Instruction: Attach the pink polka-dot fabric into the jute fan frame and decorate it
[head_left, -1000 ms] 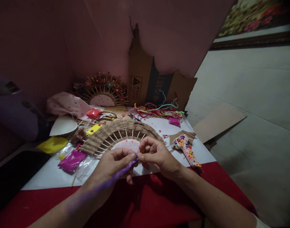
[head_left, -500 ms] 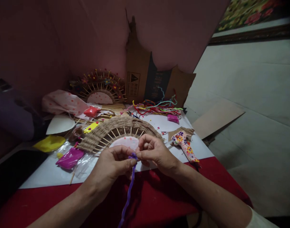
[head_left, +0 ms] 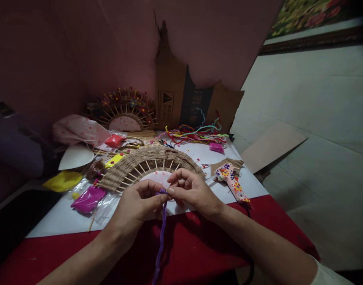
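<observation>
A purple pipe cleaner (head_left: 161, 245) hangs down from between my fingertips, its upper end bent into a small bunched shape. My left hand (head_left: 141, 201) pinches the bunched end between thumb and fingers. Close against it from the right, my right hand (head_left: 190, 192) also pinches that end; the fingertips partly hide it. Just behind both hands lies a half-round fan (head_left: 151, 156) woven of brown twine over wooden sticks, with a pink dotted half-circle (head_left: 154, 177) at its centre.
A second fan decorated with flowers (head_left: 125, 107) leans at the back, near torn cardboard (head_left: 172, 79). Colourful pipe cleaners (head_left: 196, 134) lie at back right. A flower-patterned glue gun (head_left: 233, 182) rests on the right. Magenta (head_left: 89, 198) and yellow (head_left: 62, 181) packets lie left, on white paper over red cloth (head_left: 199, 241).
Both hands have shifted slightly left with the bunched end of the purple pipe cleaner. Its hanging tail has swung a little to the right and hangs straighter.
</observation>
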A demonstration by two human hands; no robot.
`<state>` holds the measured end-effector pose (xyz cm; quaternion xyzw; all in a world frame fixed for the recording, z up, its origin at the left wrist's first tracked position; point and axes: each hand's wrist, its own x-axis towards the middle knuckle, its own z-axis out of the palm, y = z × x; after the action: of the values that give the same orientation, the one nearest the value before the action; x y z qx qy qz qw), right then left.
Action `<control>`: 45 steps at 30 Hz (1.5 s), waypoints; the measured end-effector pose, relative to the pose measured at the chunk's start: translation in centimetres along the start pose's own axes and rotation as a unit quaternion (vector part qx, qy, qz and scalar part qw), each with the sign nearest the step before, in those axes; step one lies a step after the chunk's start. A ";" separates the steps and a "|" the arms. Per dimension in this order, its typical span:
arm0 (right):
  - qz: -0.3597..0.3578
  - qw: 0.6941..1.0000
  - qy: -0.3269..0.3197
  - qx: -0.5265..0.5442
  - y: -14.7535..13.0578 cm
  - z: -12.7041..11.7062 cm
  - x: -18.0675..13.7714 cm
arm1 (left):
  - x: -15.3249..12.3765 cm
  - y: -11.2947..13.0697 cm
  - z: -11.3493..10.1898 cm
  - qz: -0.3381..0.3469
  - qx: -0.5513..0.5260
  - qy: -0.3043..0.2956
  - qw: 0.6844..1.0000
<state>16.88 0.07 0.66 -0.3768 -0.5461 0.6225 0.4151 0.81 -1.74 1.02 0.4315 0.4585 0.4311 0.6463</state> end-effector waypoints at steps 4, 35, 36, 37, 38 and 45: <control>-0.011 1.000 -0.003 0.000 0.6 0.6 -0.2 | 0.0 0.3 0.0 0.014 -0.032 0.038 0.999; -0.127 0.979 0.041 -0.154 0.8 0.8 -1.2 | 0.0 0.7 -0.4 0.016 -0.055 -0.036 0.998; -0.126 0.979 0.043 -0.152 0.7 0.8 -1.2 | 0.0 0.7 -0.4 0.013 -0.046 -0.037 0.998; -0.126 0.979 0.045 -0.153 0.5 0.8 -1.2 | -0.1 0.8 -0.4 0.009 -0.038 -0.035 0.999; -0.127 0.978 0.048 -0.157 0.4 0.8 -1.3 | -0.1 0.9 -0.4 0.006 -0.030 -0.032 0.999; -0.153 0.965 0.048 -0.208 0.3 1.0 -1.4 | -0.3 1.0 -0.2 0.015 0.001 -0.007 1.000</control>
<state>16.42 -1.63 0.53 -0.3964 -0.6943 0.4050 0.4436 0.39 -1.77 1.99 0.4424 0.4479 0.4373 0.6422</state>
